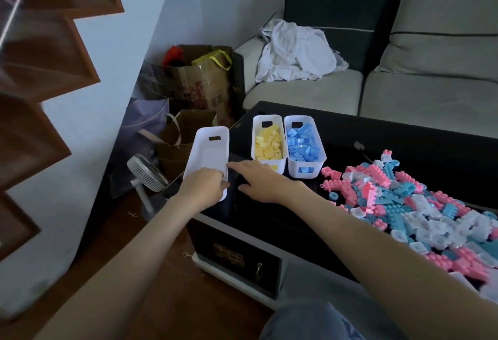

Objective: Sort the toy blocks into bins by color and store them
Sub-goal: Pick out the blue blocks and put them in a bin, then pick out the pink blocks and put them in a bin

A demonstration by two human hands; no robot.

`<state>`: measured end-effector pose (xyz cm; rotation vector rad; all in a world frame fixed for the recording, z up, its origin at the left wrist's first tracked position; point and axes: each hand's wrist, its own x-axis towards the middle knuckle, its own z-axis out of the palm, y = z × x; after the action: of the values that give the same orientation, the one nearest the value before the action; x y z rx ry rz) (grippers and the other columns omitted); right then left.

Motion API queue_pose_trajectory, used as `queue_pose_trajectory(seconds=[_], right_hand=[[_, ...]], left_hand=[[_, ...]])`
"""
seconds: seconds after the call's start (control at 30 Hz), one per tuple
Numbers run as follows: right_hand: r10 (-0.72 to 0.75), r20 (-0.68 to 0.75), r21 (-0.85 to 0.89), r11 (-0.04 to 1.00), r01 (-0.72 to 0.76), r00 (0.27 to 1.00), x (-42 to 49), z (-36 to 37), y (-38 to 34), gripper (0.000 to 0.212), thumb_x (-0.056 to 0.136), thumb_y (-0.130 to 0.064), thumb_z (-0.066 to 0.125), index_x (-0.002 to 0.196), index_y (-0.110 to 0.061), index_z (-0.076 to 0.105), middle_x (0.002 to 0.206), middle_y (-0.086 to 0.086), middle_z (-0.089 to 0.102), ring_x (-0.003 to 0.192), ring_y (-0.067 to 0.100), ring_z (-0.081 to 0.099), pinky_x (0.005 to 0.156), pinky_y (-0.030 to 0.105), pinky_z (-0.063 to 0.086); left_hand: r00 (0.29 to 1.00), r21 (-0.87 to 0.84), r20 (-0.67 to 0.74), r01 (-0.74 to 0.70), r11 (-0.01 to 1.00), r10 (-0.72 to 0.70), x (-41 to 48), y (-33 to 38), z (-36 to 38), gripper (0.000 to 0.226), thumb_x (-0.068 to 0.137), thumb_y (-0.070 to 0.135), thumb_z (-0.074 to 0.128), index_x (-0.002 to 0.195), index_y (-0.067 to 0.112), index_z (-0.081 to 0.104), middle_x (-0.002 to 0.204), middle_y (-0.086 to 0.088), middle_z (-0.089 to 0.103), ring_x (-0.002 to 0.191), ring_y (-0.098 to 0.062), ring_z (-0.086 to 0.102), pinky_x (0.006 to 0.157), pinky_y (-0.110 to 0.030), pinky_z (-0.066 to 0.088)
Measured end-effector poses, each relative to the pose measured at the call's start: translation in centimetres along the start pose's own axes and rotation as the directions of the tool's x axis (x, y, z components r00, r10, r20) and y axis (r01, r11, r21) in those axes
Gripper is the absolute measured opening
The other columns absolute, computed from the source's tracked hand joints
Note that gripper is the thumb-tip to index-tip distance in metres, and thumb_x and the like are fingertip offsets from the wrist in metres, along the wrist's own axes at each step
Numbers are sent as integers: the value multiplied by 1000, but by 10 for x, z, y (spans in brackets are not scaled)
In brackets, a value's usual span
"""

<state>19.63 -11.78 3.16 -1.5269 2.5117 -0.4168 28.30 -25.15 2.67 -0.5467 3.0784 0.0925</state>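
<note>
Left hand [204, 185]: centre-left of the frame, fingers curled over the near rim of the empty white bin [208, 156], thumb on its outer wall; a firm hold on that end.
Right hand [258, 180]: just right of the left hand, index finger stretched toward the empty bin's right rim and at or touching it; nothing held.
Empty white bin: at the left edge of the black table [377, 135], tilted, handle slot at the far end; cannot tell whether resting on the tabletop or lifted.
Yellow-block bin [253, 137]: centre of the frame, upright on the table, just right of the empty bin, filled with yellow blocks [268, 145].
Blue-block bin [292, 164]: touching the yellow-block bin on its right side, filled with blue blocks [303, 141].
Loose pile [404, 205]: pink, blue and white blocks mixed, spread over the table at the right of the frame, near the blue-block bin.
Sofa [431, 70]: upper right, behind the table, with a crumpled white cloth [293, 54] and a dark cushion [336, 3].
Floor, left of the table: small white fan [147, 172], paper bag [186, 135], cardboard box [188, 78].
</note>
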Motion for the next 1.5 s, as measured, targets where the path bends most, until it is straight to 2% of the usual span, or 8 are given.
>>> queue_pose_trajectory(seconds=[0.2,0.33,0.47,0.67,0.9,1.07,1.27,1.5], right_hand=[[80,78,99,991,-88,994,-7,-3,2,72,94,-23,52,150,-29,7,151,4,30,133,23,37,108,40,35],[146,45,283,947,-153,988,-13,-15,3,68,93,-29,54,149,-23,17,150,5,33,134,20,37,103,29,32],[281,3,833,531,-159,960,-17,-24,-4,54,93,-27,54,143,-18,35,138,5,45,126,19,44,101,30,39],[277,32,999,-26,-26,960,-31,-43,2,55,91,-27,57,140,-11,39,141,6,44,133,20,40,110,35,34],[400,43,996,-89,-8,916,-108,-82,48,55,78,-51,64,118,-14,58,115,9,56,100,28,56,85,42,49],[597,1,948,-255,189,802,-202,-88,91,49,84,-33,58,120,0,54,101,17,56,92,29,55,84,31,44],[851,-38,959,-115,257,523,-320,-89,133,17,87,-8,38,77,-7,52,52,5,57,41,17,56,43,19,44],[923,-141,969,55,240,358,-424,-82,164,37,73,-7,45,83,-26,75,83,2,74,73,21,71,58,34,55]], left_hand=[[977,-82,91,198,977,-191,2,15,-18,39,93,37,53,111,2,54,112,-16,56,105,-30,54,88,-35,42],[996,-341,20,88,936,-86,-4,10,-32,34,94,34,52,75,7,55,76,-7,52,71,-20,52,63,-26,37],[987,-164,-153,32,986,-58,-12,11,-36,28,98,26,43,99,6,61,90,-12,62,91,-30,60,73,-32,41],[840,54,-542,27,998,6,-18,40,-58,24,101,22,37,100,8,56,87,-11,65,80,-29,62,66,-35,39],[816,198,-497,-223,954,294,-22,167,-71,16,91,21,51,105,16,55,97,-4,66,93,-25,60,70,-32,30],[673,224,-448,-553,803,588,-49,274,-55,23,92,11,43,109,11,57,109,-6,64,103,-26,55,86,-36,33],[672,-261,-534,-708,656,513,-90,375,-39,39,90,30,53,123,8,49,133,-9,47,122,-28,40,98,-39,28],[755,-550,-291,-635,543,588,-103,448,-19,80,87,58,50,144,13,18,148,-5,25,133,-24,30,106,-44,33]])
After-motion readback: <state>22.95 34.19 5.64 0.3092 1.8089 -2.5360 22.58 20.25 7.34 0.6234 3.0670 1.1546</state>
